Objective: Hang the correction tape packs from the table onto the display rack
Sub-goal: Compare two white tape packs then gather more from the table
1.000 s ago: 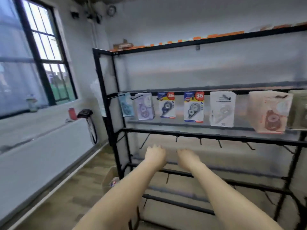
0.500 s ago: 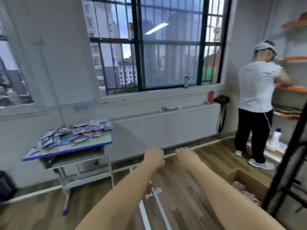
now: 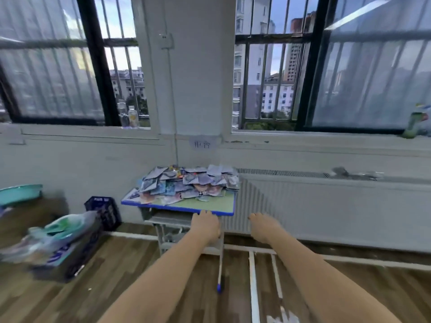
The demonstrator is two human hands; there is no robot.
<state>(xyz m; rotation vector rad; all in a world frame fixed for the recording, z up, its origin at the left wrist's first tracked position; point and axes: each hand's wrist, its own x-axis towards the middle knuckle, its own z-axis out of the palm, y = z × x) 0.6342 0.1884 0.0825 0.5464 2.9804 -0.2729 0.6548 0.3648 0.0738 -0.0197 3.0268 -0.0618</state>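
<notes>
Ahead, my left hand (image 3: 206, 226) and my right hand (image 3: 264, 228) reach forward with their backs to me, apart from each other and both holding nothing. Their fingers point away and are foreshortened, so I cannot tell for certain how far they are spread — they look loosely relaxed. The correction tape packs (image 3: 189, 184) lie in a loose overlapping heap on the small desk (image 3: 210, 206), a green-topped table with a blue edge that stands against the wall below the pillar between the two windows. My left hand appears just at the near edge of the desk — whether it touches, I cannot tell. A white radiator (image 3: 326, 206) runs along the wall to the right, and a dark blue crate (image 3: 103, 212) sits on the floor to the left.
</notes>
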